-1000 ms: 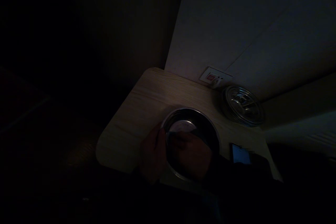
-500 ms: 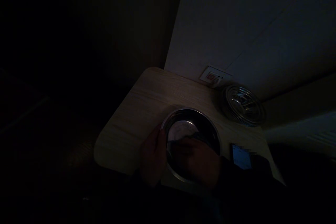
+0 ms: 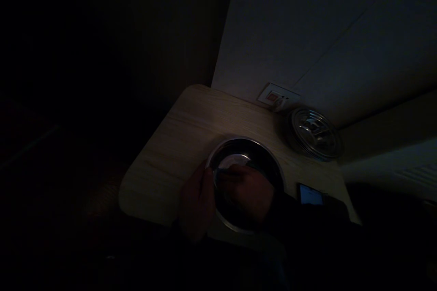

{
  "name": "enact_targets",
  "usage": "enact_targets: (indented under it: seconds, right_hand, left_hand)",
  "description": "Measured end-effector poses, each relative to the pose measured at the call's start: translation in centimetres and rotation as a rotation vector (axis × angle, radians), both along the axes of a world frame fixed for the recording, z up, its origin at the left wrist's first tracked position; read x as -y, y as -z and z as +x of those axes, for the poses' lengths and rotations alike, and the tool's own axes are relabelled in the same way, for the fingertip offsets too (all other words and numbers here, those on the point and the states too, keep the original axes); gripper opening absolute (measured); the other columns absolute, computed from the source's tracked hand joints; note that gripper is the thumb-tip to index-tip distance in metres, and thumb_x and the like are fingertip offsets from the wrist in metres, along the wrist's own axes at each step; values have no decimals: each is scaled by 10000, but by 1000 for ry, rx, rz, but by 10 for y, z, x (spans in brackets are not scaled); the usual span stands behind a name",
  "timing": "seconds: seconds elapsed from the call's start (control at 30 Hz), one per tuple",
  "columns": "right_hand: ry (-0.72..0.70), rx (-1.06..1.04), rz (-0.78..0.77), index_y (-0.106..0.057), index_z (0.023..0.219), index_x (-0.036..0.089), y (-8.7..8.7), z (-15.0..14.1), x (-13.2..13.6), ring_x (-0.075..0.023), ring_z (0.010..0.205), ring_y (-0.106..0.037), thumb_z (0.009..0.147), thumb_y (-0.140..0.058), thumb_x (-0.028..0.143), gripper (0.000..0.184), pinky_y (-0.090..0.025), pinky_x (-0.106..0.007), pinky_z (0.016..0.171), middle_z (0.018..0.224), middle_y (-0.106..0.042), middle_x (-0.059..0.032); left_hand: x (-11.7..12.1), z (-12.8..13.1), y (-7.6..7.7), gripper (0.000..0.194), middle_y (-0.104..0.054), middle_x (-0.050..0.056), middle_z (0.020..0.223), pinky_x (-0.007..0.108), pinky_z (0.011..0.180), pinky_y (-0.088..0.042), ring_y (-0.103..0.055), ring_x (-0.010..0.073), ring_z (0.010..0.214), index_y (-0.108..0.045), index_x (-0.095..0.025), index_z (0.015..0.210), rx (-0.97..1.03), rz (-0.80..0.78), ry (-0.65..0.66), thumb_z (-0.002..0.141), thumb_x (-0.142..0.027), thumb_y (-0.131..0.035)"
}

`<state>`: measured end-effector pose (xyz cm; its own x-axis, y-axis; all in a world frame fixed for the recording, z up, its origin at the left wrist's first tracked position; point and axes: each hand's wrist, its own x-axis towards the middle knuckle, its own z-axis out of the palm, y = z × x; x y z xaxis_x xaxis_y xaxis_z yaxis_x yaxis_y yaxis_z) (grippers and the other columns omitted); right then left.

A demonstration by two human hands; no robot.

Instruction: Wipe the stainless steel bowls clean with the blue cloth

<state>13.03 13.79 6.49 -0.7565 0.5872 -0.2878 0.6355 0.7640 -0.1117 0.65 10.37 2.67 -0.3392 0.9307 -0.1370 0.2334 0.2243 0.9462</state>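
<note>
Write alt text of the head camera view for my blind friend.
A person's left hand holds the rim of a round metal basin on a wood-grain table while the right hand reaches inside, details there too dark to tell. Beyond stand stacked shiny round dishes beside a wall socket; a lit phone lies to the right.

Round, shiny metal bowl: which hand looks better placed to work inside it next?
Probably the right hand: it reaches inside the bowl, while the left hand is mostly outside, beside it.
</note>
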Motion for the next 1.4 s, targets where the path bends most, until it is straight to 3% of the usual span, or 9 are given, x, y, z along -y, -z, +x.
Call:
enact_targets:
  seconds: [0.1,0.23,0.4,0.63,0.87,1.0,1.2,1.4]
  right_hand:
    - [-44,22,4,-647,932,145,-2,0,0,-179,948,-527,863,-499,153,164,-420,-291,812,940,-661,-60]
    - [-130,73,-85,-655,811,166,-4,6,5,-175,852,-544,838,-539,184,121,-428,-299,774,832,-663,-32]
    - [-10,-32,3,-648,888,164,-1,0,-1,-175,938,-527,861,-515,176,137,-418,-292,805,938,-660,-42]
    - [-58,87,-76,-650,796,171,-4,6,8,-165,816,-552,842,-536,164,123,-427,-282,719,791,-664,-30]
    - [12,79,62,-658,878,143,-4,-7,5,-207,897,-547,847,-533,176,133,-430,-312,729,914,-673,-73]
    - [-11,104,34,-666,840,162,-2,6,12,-198,849,-555,845,-537,180,131,-432,-312,687,896,-679,-51]
    - [29,78,42,-650,942,161,-3,6,-6,-189,875,-532,859,-509,176,165,-428,-296,739,975,-662,-51]
    - [-20,152,-94,-662,855,172,-10,10,1,-184,832,-538,856,-517,195,147,-424,-276,701,885,-668,-37]
  left_hand:
    - [0,0,-1,368,-679,73,1039,271,804,-477,-625,189,939,-623,-153,1069,1,-17,-16,859,-330,-377]
    - [0,1,-1,366,-683,61,1031,265,792,-483,-629,181,927,-625,-162,1069,35,9,-25,860,-331,-377]
    - [0,0,1,356,-681,57,1040,265,809,-479,-626,180,942,-630,-171,1057,26,23,-6,854,-326,-382]
    - [0,1,1,375,-682,65,1031,265,792,-480,-628,180,920,-623,-157,1067,26,7,-15,862,-344,-371]
    - [1,0,0,380,-684,69,1028,250,788,-476,-628,181,926,-618,-156,1095,-8,3,-16,859,-330,-377]
    - [1,2,1,370,-678,53,1049,238,786,-476,-623,171,939,-616,-172,1096,34,0,-29,862,-339,-384]
    - [1,2,5,369,-680,70,1037,257,806,-475,-626,177,928,-618,-147,1083,0,31,-18,860,-320,-381]
    - [3,2,4,352,-693,47,1004,243,768,-487,-635,168,901,-634,-177,1054,30,36,-25,862,-332,-382]
